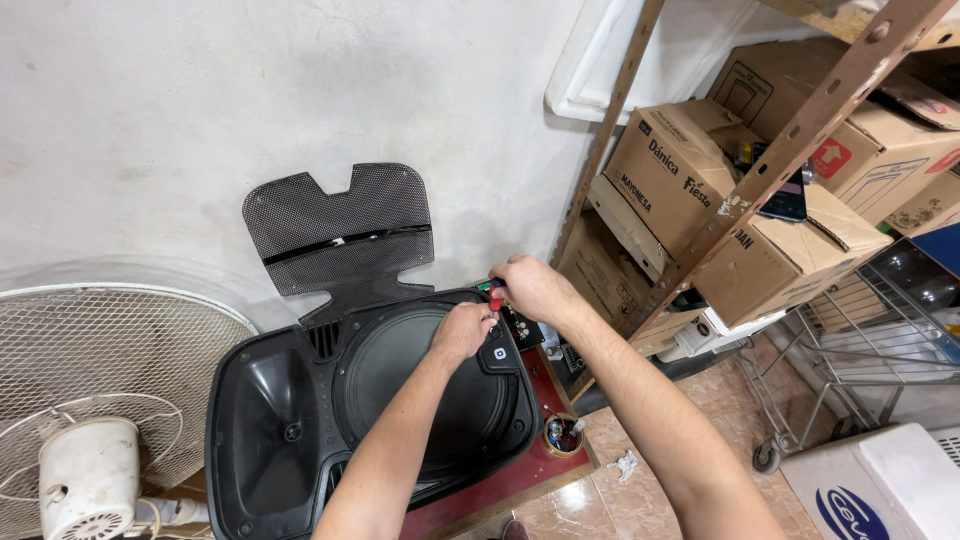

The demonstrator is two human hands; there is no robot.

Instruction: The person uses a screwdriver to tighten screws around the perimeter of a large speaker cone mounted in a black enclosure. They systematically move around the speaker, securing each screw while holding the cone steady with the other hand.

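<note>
While the right hand (pixel 530 287) grips a red-handled screwdriver (pixel 496 293) at the rim of the black speaker cabinet (pixel 300 420) lying face-up on the red table (pixel 520 470), the left hand (pixel 462 330) pinches closed beside the tip. Risk: the tip slips, gouging the cone (pixel 420 390) or the left fingers.

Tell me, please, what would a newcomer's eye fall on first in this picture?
The big black plastic loudspeaker cabinet lying face-up in the centre, both hands at its upper right edge: the right hand grips a red-handled screwdriver, the left hand beside it. Its black mesh grille leans against the wall behind.
</note>
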